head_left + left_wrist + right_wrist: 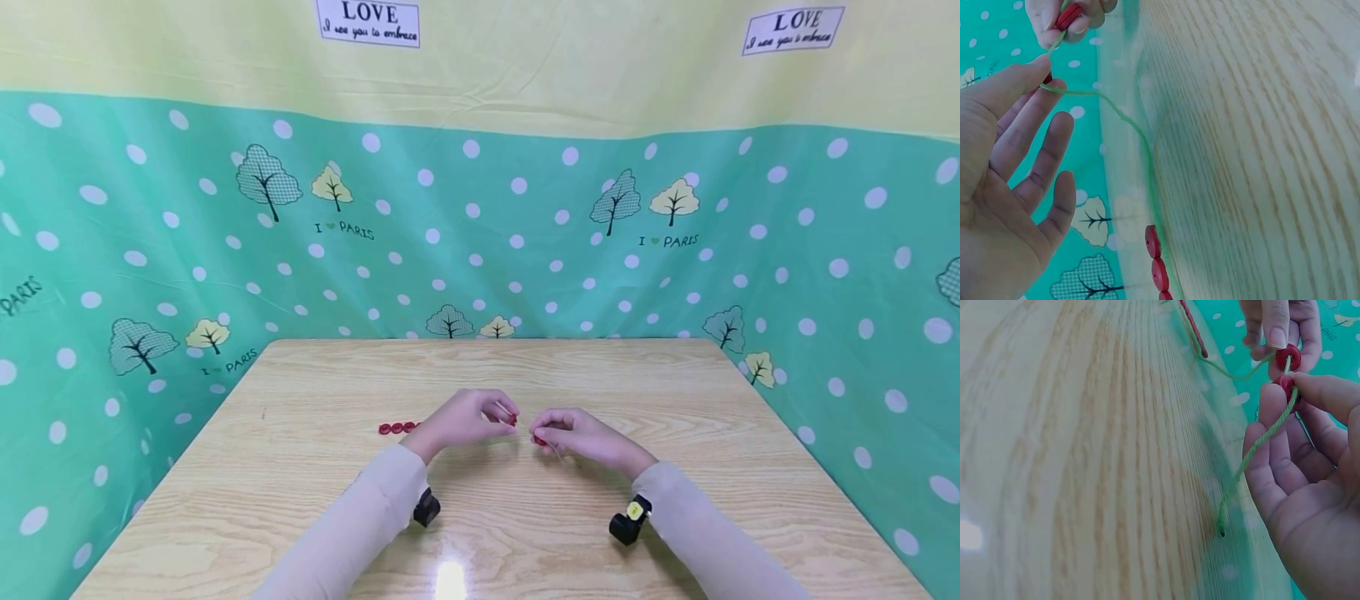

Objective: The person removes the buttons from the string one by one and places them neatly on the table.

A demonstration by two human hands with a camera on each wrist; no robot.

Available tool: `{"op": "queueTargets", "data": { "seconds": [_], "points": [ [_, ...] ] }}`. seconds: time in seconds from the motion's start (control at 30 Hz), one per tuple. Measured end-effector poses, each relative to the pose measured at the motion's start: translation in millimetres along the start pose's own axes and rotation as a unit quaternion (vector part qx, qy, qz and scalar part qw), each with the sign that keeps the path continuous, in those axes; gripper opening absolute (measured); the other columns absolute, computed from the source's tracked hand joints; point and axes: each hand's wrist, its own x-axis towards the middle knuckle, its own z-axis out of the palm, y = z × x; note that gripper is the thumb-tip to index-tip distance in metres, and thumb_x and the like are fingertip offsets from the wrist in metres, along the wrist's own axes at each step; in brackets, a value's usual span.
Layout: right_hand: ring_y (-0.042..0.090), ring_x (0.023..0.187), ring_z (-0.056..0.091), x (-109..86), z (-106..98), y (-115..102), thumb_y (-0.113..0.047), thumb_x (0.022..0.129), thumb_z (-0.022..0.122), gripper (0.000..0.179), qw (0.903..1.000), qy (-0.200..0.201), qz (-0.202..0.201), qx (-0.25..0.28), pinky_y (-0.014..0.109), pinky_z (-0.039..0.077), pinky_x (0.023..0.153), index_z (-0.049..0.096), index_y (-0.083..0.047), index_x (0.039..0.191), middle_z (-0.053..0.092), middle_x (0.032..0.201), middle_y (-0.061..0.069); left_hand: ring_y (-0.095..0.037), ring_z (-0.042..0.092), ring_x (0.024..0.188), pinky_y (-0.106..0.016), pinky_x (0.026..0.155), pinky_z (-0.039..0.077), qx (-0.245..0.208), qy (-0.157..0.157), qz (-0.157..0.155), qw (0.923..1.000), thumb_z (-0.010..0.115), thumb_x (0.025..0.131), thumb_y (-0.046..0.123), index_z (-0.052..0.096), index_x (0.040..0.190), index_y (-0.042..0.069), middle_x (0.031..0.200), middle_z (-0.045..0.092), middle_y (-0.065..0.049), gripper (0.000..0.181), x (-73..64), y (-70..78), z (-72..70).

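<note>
My left hand (467, 418) pinches a small round red button (1288, 357) between thumb and index finger, its other fingers loosely spread. Just to the right, my right hand (583, 435) pinches another red button (1284, 387) between thumb and fingertips. A green cord (1249, 452) runs through both buttons, and its dark-tipped free end hangs below my right hand. From my left fingertips the cord's other stretch (1129, 119) sags down to a row of red buttons (1159, 274) on the table. Both hands are close together but apart, just above the tabletop.
The light wood table (570, 533) has the button row (397, 428) lying left of my hands, partly hidden by the left wrist. A green and yellow patterned cloth (480, 217) hangs behind and beside the table. Each wrist wears a black camera (427, 507).
</note>
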Motion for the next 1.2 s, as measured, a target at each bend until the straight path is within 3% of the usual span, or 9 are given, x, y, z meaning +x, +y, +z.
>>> {"op": "queueTargets", "data": {
  "seconds": [0.3,0.47,0.7,0.93,1.2],
  "points": [
    [0.023,0.107,0.061,-1.2,0.5,1.2,-0.021,0.097,0.069,0.038,0.9999,0.003,-0.002,0.01,0.034,0.052,0.089,0.061,0.003,0.125,0.066,0.116,0.015,-0.009,0.066,0.096,-0.034,0.086,0.052,0.022,0.011,0.013,0.9996,0.077,0.091,0.025,0.071,0.113,0.016,0.099,0.072,0.014,0.025,-3.0,-1.2,-7.9],
    [0.024,0.109,0.062,-1.9,0.3,1.9,-0.02,0.096,0.071,0.035,1.0,0.001,-0.002,0.003,0.031,0.051,0.091,0.064,0.0,0.124,0.068,0.116,0.011,-0.01,0.065,0.095,-0.035,0.086,0.052,0.024,0.015,0.015,0.9995,0.077,0.091,0.026,0.071,0.114,0.013,0.096,0.07,0.015,0.027,-6.8,-0.4,-13.8],
    [0.024,0.11,0.058,-2.8,-1.5,4.0,-0.022,0.096,0.07,0.026,0.9996,0.008,-0.004,-0.025,0.038,0.045,0.094,0.071,-0.005,0.116,0.068,0.114,0.006,-0.009,0.065,0.093,-0.034,0.086,0.051,0.018,0.019,0.014,0.9996,0.077,0.09,0.028,0.072,0.11,0.019,0.094,0.07,0.016,0.023,-9.8,1.3,-18.9],
    [0.024,0.113,0.06,-3.8,-2.5,2.4,-0.024,0.098,0.068,0.031,0.9998,0.008,0.004,-0.015,0.041,0.047,0.098,0.069,-0.006,0.123,0.066,0.123,0.008,-0.01,0.065,0.093,-0.035,0.085,0.052,0.017,0.018,0.013,0.9996,0.077,0.09,0.027,0.071,0.109,0.019,0.094,0.07,0.015,0.021,-12.6,0.4,-20.8],
    [0.022,0.114,0.062,-7.6,-5.1,2.0,-0.023,0.102,0.061,0.029,0.998,-0.007,0.013,-0.061,0.04,0.049,0.098,0.069,-0.011,0.127,0.063,0.133,0.008,-0.01,0.063,0.091,-0.033,0.08,0.053,0.029,0.023,-0.001,0.9993,0.077,0.091,0.027,0.071,0.11,0.021,0.095,0.069,0.014,0.021,-18.6,-5.1,-30.5]
  ]
}}
